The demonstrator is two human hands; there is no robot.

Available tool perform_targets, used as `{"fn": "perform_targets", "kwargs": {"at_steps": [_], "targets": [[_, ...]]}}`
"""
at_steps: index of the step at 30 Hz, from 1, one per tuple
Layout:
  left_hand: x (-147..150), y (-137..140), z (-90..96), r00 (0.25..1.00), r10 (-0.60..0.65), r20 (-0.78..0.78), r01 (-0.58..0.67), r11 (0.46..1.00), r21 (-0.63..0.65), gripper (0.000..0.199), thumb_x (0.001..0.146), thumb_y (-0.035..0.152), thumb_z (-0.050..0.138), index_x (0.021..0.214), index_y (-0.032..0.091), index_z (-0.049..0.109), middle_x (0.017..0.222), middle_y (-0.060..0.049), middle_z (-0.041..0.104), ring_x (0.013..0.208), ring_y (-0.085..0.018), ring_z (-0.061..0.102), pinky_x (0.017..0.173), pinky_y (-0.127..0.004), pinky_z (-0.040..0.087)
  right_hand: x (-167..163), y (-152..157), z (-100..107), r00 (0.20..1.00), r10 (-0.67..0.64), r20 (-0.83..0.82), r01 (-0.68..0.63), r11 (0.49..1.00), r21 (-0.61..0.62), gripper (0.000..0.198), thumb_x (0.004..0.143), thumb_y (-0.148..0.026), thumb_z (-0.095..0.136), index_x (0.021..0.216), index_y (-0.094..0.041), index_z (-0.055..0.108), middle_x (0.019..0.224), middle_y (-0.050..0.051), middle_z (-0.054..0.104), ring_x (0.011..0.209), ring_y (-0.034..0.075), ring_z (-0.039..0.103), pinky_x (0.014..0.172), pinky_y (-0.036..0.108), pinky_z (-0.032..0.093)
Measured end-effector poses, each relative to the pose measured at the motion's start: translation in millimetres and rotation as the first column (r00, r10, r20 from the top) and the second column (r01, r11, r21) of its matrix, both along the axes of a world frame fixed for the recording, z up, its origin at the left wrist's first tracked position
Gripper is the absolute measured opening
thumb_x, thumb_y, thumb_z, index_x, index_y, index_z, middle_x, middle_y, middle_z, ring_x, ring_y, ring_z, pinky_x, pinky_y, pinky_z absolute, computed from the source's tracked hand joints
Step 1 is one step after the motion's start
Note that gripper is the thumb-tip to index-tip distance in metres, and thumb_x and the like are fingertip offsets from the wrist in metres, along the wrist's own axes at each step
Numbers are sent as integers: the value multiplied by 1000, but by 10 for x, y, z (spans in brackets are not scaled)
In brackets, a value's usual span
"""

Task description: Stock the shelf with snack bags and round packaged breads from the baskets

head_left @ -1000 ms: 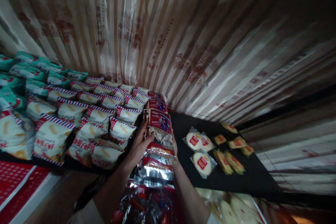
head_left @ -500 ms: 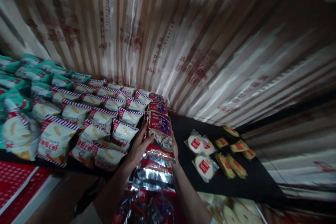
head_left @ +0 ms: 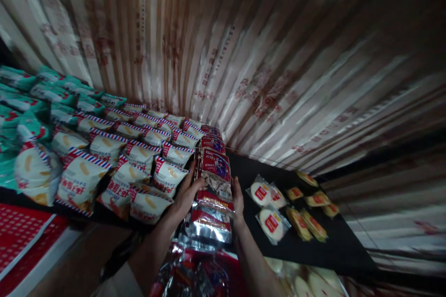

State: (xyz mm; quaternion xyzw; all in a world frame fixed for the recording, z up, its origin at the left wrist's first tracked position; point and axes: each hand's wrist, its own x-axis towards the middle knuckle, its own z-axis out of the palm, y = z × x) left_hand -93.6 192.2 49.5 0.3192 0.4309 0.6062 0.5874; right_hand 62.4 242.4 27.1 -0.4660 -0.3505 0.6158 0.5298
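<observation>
A red and brown snack packet [head_left: 216, 178], printed with a dark blue figure, lies uppermost in a row of like packets. My left hand [head_left: 188, 192] is at its left edge, thumb resting on the front and fingers along the side. On the other side, my right hand [head_left: 238, 199] has its fingers straight up beside the packet's right edge, seemingly a little away from it. Nearer to me, another packet [head_left: 211, 223] shows a shiny silver end. Behind the top packet stand further red packets [head_left: 212, 143].
White striped snack bags [head_left: 81, 178] stand in rows at left, with green bags [head_left: 52, 93] beyond. On the black tabletop [head_left: 244, 167] at right are round white packs [head_left: 271, 223] and small yellow packs [head_left: 315, 223]. A red basket [head_left: 24, 232] is lower left; a pleated curtain [head_left: 223, 55] hangs behind.
My right hand has loosened from the packet's right edge and moved slightly outward. My left hand stays at the left edge. The view has shifted slightly.
</observation>
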Motion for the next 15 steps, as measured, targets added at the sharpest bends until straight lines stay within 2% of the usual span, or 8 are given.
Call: {"fn": "perform_targets", "kwargs": {"at_steps": [3, 6, 10, 15], "targets": [[7, 29, -51, 1000, -4, -17, 4, 1000, 14, 65, 80, 43, 54, 139, 27, 36, 148, 0, 32, 137, -24, 29, 113, -39, 25, -29, -46, 44, 996, -77, 51, 81, 993, -81, 46, 68, -64, 59, 87, -23, 70, 86, 3, 73, 110, 28, 59, 96, 42, 45], [2, 58, -132, 996, 20, -84, -17, 999, 39, 61, 79, 43, 56, 136, 27, 42, 147, 0, 35, 138, -25, 26, 115, -40, 19, -67, -81, 90, 998, -49, 31, 52, 994, -98, 47, 68, -63, 60, 90, -23, 70, 88, 3, 73, 113, 28, 57, 97, 42, 45], [-5, 73, -189, 994, 37, -103, -32, 998, 49, 57, 81, 42, 55, 134, 28, 44, 147, 2, 35, 139, -24, 22, 116, -40, 15, -118, -66, 186, 993, 50, -108, -61, 993, -103, 52, 67, -58, 63, 104, -22, 67, 106, 4, 70, 117, 27, 53, 96, 44, 46], [9, 69, -144, 997, 30, -76, -25, 998, 62, 56, 83, 45, 52, 135, 29, 42, 149, 3, 31, 138, -23, 24, 115, -38, 19, -118, 45, 315, 983, -86, -164, 88, 996, 1, 53, 74, -56, 58, 120, -30, 56, 133, -1, 54, 124, 22, 48, 100, 43, 42]]}}
